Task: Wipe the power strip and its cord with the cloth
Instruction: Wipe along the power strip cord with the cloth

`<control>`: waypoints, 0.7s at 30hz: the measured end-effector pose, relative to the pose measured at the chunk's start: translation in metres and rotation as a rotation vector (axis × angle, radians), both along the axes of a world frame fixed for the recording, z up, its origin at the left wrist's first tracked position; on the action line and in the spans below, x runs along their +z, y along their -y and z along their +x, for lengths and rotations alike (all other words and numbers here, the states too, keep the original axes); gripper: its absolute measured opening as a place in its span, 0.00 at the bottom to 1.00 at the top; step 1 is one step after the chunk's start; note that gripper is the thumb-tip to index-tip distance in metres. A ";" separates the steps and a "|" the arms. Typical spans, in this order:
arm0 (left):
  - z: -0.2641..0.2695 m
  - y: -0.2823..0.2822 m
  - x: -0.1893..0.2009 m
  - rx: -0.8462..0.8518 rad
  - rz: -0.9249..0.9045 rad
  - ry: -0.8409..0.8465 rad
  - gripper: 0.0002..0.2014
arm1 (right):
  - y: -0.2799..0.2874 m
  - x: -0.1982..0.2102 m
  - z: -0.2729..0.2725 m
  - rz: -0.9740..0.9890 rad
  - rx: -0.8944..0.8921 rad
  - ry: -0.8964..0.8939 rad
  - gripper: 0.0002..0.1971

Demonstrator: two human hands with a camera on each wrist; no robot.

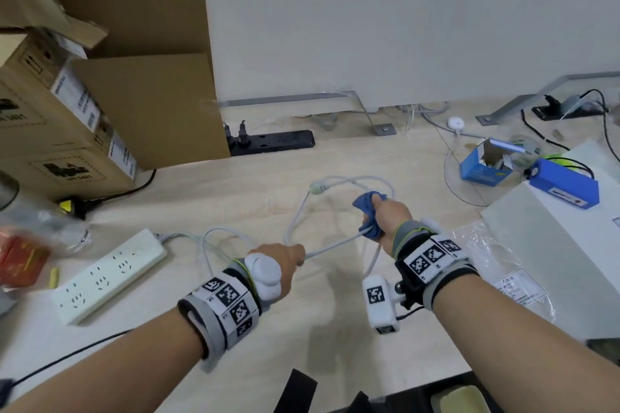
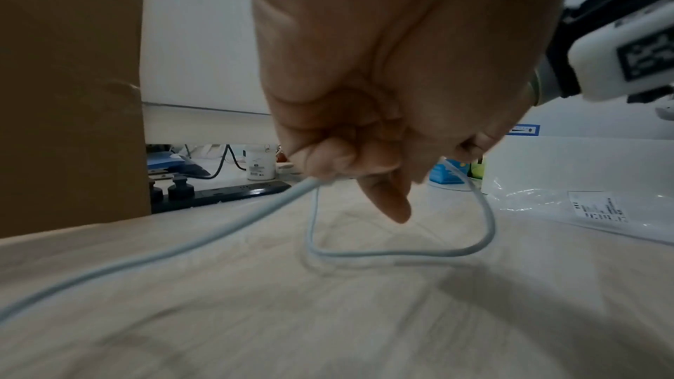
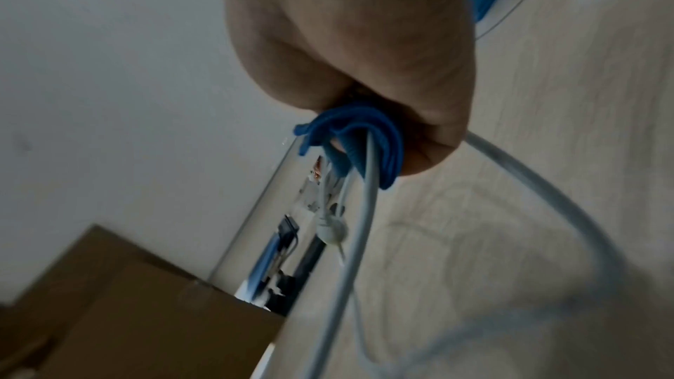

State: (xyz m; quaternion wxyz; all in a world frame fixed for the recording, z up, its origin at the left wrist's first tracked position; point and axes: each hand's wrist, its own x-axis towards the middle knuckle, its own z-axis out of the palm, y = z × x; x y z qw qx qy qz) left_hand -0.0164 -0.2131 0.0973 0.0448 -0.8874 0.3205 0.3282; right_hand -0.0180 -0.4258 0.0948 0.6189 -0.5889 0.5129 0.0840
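Observation:
The white power strip (image 1: 110, 275) lies flat on the wooden table at the left. Its pale grey cord (image 1: 330, 246) loops across the middle of the table and ends in a white plug (image 1: 318, 187). My left hand (image 1: 285, 256) grips the cord (image 2: 204, 238) in a fist, raised off the table. My right hand (image 1: 385, 214) holds the blue cloth (image 1: 367, 206) wrapped round the cord (image 3: 364, 212), a short stretch to the right of my left hand. The cord is taut between both hands. In the right wrist view the cloth (image 3: 350, 131) is folded over the cord inside my fist.
Cardboard boxes (image 1: 100, 94) stand at the back left, with a black power strip (image 1: 275, 142) beside them. A white box (image 1: 563, 245), a blue battery pack (image 1: 563, 183), a small blue carton (image 1: 486, 164) and a plastic bag (image 1: 503, 261) crowd the right. Red packaging (image 1: 20, 258) lies far left.

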 end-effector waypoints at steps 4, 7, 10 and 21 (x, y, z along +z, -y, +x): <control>0.012 -0.001 -0.001 -0.034 0.004 0.086 0.14 | -0.004 -0.009 -0.004 0.095 0.107 -0.019 0.18; 0.019 -0.005 -0.008 0.060 -0.098 0.080 0.11 | -0.001 -0.004 0.001 -0.015 0.050 -0.022 0.19; 0.021 -0.004 -0.006 0.039 -0.090 0.067 0.10 | -0.010 -0.009 -0.015 -0.085 0.219 -0.062 0.14; 0.021 -0.003 -0.001 0.023 -0.067 0.000 0.10 | -0.010 -0.028 -0.023 0.000 0.254 -0.103 0.19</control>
